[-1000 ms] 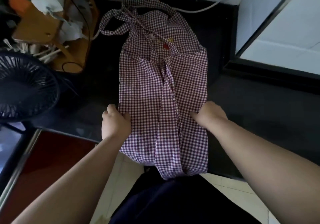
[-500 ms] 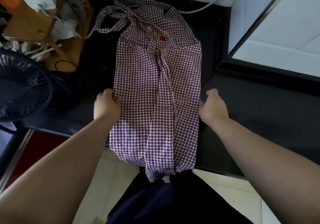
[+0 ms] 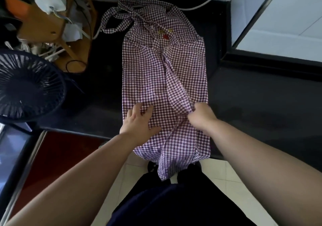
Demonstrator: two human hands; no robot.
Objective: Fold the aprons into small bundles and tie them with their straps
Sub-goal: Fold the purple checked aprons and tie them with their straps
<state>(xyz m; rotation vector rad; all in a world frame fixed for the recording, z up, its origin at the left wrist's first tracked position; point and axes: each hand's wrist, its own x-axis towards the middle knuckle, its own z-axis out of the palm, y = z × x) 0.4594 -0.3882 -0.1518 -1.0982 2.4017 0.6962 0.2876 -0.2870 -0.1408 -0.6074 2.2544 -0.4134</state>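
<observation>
A purple-and-white checked apron point(image 3: 148, 68) lies lengthwise on the black counter point(image 3: 252, 107), folded into a long strip, its lower end hanging over the front edge. Its neck loop and straps point(image 3: 113, 23) lie at the far end. A long strap point(image 3: 171, 79) runs down the middle of the cloth. My left hand point(image 3: 139, 121) rests flat on the apron's left part near the counter edge, fingers spread. My right hand point(image 3: 200, 115) grips a bunched fold of the apron where the strap reaches it, on the right side.
A dark round fan point(image 3: 26, 86) stands at the left. Behind it sits a wooden piece with cables and white paper point(image 3: 57, 25). A raised black ledge with a white panel point(image 3: 278, 30) borders the right. A white cable point(image 3: 205, 4) runs along the back wall.
Both hands left the apron's side edges and moved inward. The left hand now lies flat on the cloth and the right hand has gathered a fold near the middle strap.
</observation>
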